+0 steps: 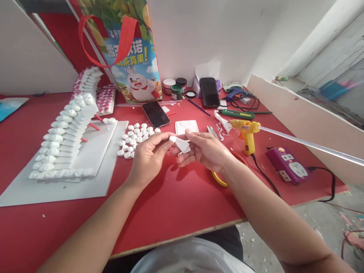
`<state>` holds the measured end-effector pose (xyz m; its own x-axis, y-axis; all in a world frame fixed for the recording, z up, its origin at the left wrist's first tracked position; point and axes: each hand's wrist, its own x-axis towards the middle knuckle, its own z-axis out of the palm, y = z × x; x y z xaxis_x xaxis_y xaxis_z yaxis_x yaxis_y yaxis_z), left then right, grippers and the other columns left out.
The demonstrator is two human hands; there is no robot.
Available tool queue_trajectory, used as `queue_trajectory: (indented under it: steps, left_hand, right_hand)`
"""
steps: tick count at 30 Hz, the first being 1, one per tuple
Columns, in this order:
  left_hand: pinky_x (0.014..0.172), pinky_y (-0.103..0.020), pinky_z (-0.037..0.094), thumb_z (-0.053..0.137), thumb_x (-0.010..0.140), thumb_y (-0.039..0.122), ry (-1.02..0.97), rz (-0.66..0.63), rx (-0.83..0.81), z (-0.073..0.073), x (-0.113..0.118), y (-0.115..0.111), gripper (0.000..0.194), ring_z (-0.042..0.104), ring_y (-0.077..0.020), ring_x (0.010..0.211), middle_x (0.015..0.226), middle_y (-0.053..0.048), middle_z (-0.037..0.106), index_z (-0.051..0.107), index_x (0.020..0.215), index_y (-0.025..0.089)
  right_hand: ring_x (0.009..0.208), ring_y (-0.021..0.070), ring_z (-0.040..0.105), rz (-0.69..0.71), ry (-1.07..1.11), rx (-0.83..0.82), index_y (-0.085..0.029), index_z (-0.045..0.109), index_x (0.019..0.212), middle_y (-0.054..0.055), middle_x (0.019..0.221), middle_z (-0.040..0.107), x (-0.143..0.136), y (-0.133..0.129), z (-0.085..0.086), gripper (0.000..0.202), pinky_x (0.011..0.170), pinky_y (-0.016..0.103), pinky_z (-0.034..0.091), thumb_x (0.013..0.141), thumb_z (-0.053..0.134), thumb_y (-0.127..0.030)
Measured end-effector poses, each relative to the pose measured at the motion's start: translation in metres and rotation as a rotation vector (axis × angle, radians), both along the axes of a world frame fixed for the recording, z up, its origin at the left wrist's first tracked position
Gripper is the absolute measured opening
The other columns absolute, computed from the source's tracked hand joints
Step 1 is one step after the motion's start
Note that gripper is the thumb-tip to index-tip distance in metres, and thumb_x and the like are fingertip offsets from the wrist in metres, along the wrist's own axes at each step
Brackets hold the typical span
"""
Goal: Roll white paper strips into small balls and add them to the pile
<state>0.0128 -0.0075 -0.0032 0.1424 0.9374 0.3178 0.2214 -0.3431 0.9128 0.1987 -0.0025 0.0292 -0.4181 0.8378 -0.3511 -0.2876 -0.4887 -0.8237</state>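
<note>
Between both hands, above the red table [176,204], is a white paper strip [182,145] with one end rolled into a small coil. My left hand [149,157] pinches the coil between thumb and forefinger. The fingers of my right hand [209,149] close around the strip's loose tail, partly behind it. Left of the hands lies a cluster of small white paper rosettes [131,142]. A stack of white paper [187,126] sits just beyond my fingers. Scissors [219,179] with yellow-orange handles lie partly under my right forearm.
A curved white model [65,140] covered in rosettes stands on white board at left. On the right are a yellow glue gun [247,137] with a long glue stick [313,145] and a purple power socket [290,165]. Behind are phones [156,113], paint jars [176,92] and a printed box [136,68].
</note>
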Motion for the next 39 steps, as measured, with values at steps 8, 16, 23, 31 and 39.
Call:
queue_trajectory:
  steps: [8,16,23,31,39]
  left_hand:
    - [0.089,-0.028,0.058,0.069,0.094,0.037,-0.021,-0.012,-0.028,0.001,0.000,0.000,0.024,0.073,-0.0197,0.096,0.109,-0.004,0.080,0.080,0.109,0.021]
    - [0.088,-0.028,0.058,0.073,0.091,0.040,-0.052,0.023,-0.073,0.000,0.001,0.000,0.026,0.074,-0.0200,0.094,0.101,-0.005,0.080,0.080,0.105,0.020]
    - [0.085,-0.029,0.059,0.071,0.092,0.037,-0.038,0.087,-0.013,0.001,0.009,-0.007,0.026,0.072,-0.0195,0.089,0.100,-0.006,0.079,0.079,0.107,0.018]
    - [0.079,-0.026,0.056,0.066,0.096,0.026,0.097,0.188,0.286,0.000,0.017,-0.012,0.021,0.069,-0.0145,0.078,0.089,-0.003,0.077,0.080,0.110,0.020]
    - [0.076,-0.028,0.059,0.078,0.087,0.032,-0.064,0.046,-0.043,0.001,0.000,-0.002,0.016,0.070,-0.0153,0.074,0.080,-0.001,0.078,0.083,0.099,0.023]
  right_hand:
    - [0.055,0.0090,0.062,0.012,0.089,0.016,-0.007,0.076,0.091,0.006,0.076,0.073,0.002,0.001,-0.009,0.019,0.058,0.027,0.064,0.090,0.076,-0.027]
    - [0.053,0.0098,0.063,-0.067,-0.243,0.307,-0.012,0.076,0.090,0.001,0.069,0.070,-0.002,-0.003,-0.008,0.028,0.055,0.025,0.057,0.081,0.082,-0.038]
    - [0.048,0.0101,0.060,-0.257,-0.695,0.585,-0.017,0.067,0.076,-0.001,0.060,0.067,-0.012,-0.016,-0.009,0.023,0.048,0.021,0.044,0.090,0.068,-0.035]
    - [0.056,0.0108,0.063,-0.240,-0.671,0.720,-0.016,0.067,0.084,0.000,0.067,0.067,-0.015,-0.021,-0.010,0.021,0.062,0.023,0.049,0.097,0.058,-0.031]
    - [0.057,0.0106,0.056,-0.131,-0.809,0.864,-0.017,0.071,0.084,0.001,0.069,0.069,-0.002,-0.016,-0.008,0.021,0.061,0.024,0.043,0.097,0.058,-0.027]
